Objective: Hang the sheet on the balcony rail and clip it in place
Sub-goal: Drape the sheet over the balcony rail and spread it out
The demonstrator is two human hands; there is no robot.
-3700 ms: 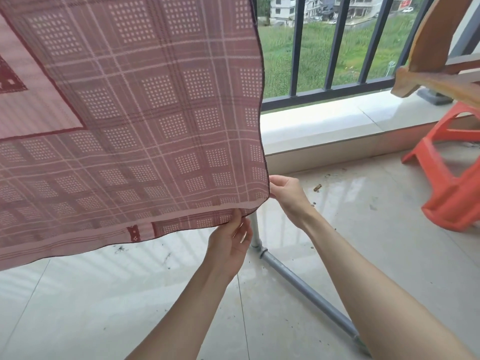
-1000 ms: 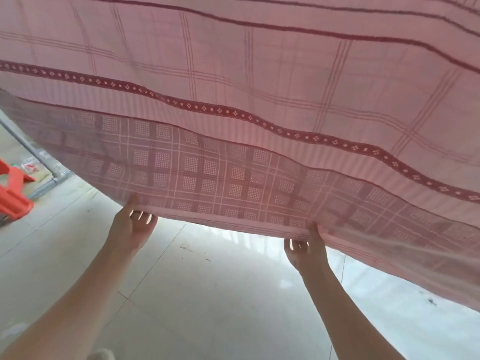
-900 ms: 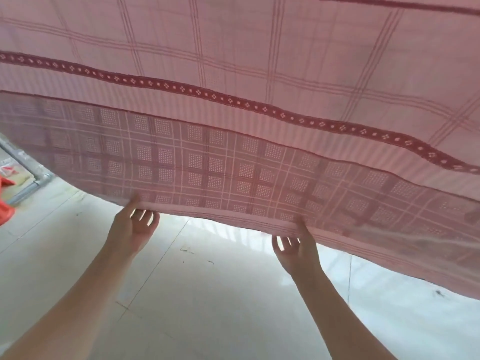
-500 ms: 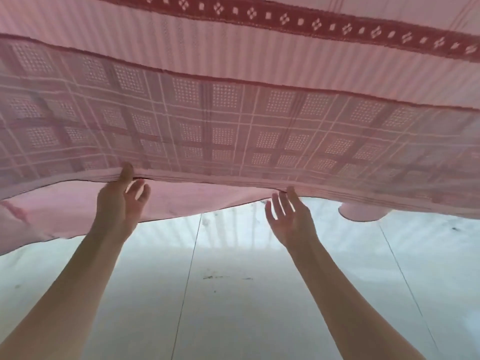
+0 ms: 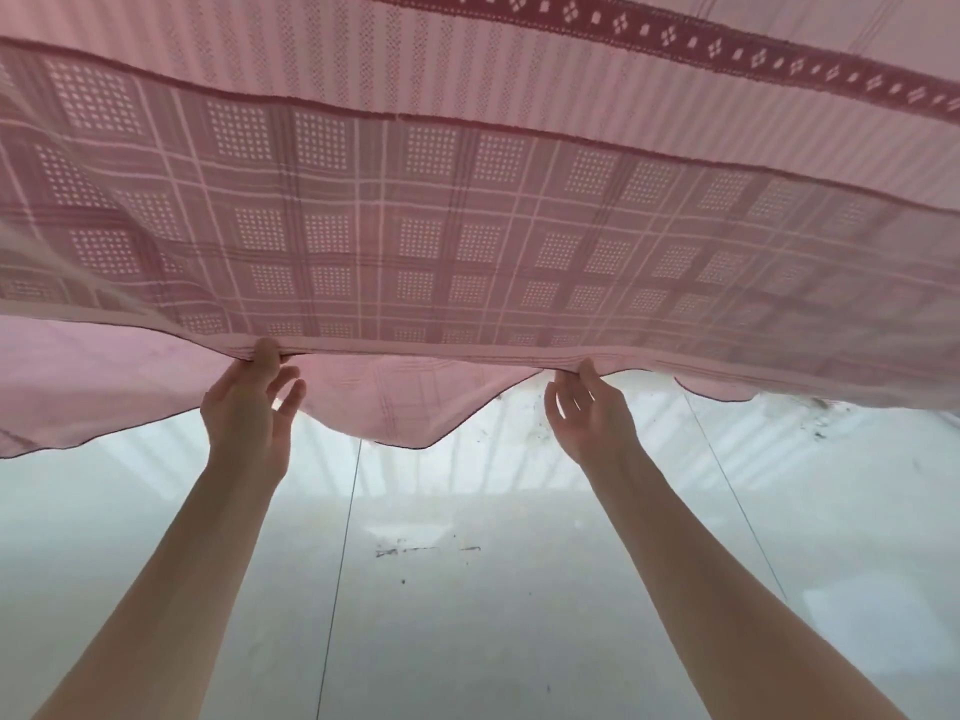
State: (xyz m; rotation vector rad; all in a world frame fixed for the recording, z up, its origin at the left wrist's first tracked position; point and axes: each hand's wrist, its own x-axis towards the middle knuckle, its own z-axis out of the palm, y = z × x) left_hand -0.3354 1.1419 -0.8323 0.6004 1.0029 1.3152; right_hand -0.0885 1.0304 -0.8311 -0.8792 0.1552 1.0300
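Both hands reach up: left hand (image 5: 248, 407) pinches the near hem of the pink checked sheet (image 5: 467, 241), right hand (image 5: 589, 410) pinches it too, spare fingers loose. Sheet billows overhead above the pale tiled floor (image 5: 467, 589).

sheet (image 5: 467, 226) cropped at top, left blurred

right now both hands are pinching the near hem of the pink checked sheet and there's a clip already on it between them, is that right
Not quite. The head view shows the left hand and the right hand each pinching the near hem of the pink checked sheet, but no clip is on the hem between them; that stretch of edge is bare.
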